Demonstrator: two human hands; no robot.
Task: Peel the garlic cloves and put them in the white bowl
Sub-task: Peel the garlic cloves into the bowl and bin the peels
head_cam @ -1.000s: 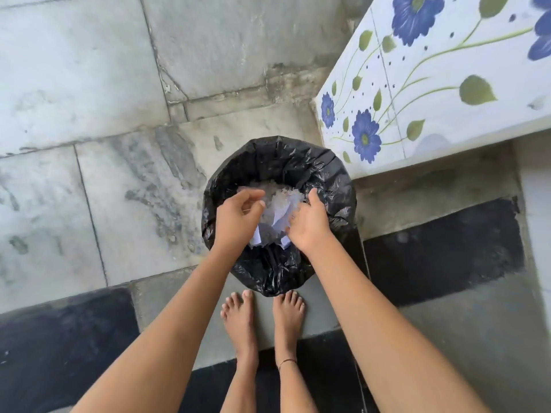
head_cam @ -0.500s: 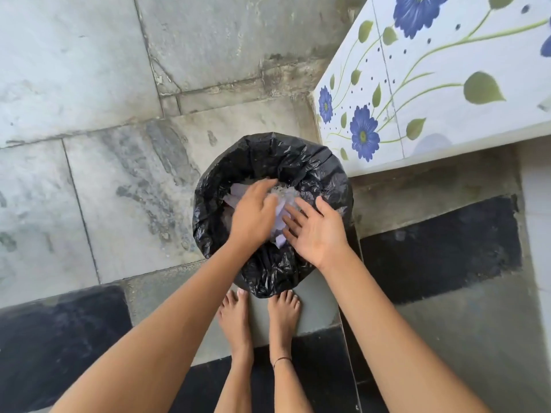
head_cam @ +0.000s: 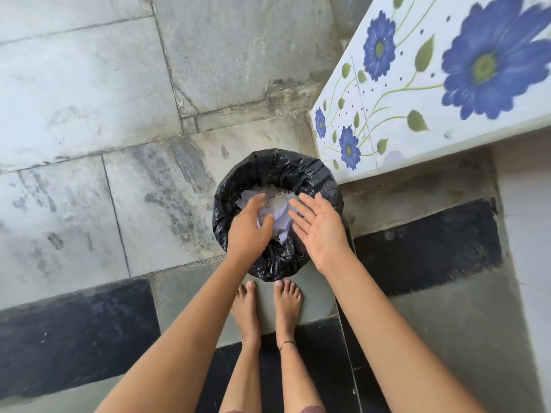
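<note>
Underfoot, filling the upper left of the frame, lies a floor of large grey-white marble slabs (head_cam: 89,84), streaked and stained along the joints, with a band of black stone (head_cam: 74,329) crossing the lower left and another dark patch (head_cam: 426,242) at the right. At the upper right, a white table top printed with blue flowers and green leaves (head_cam: 432,99) juts in at an angle. Just below its corner, at centre frame, stands a round bin lined with a crinkled black plastic bag (head_cam: 277,168). Inside it rests a heap of pale white and lilac papery scraps (head_cam: 281,222); whether these are garlic skins I cannot tell. The left hand (head_cam: 249,231) hangs palm down over the heap, fingers loosely spread and holding nothing visible. The right hand (head_cam: 320,231) is beside it over the bin's rim, palm turned up, fingers straight and wide. Two bare feet (head_cam: 246,311) stand just below the bin.
</note>
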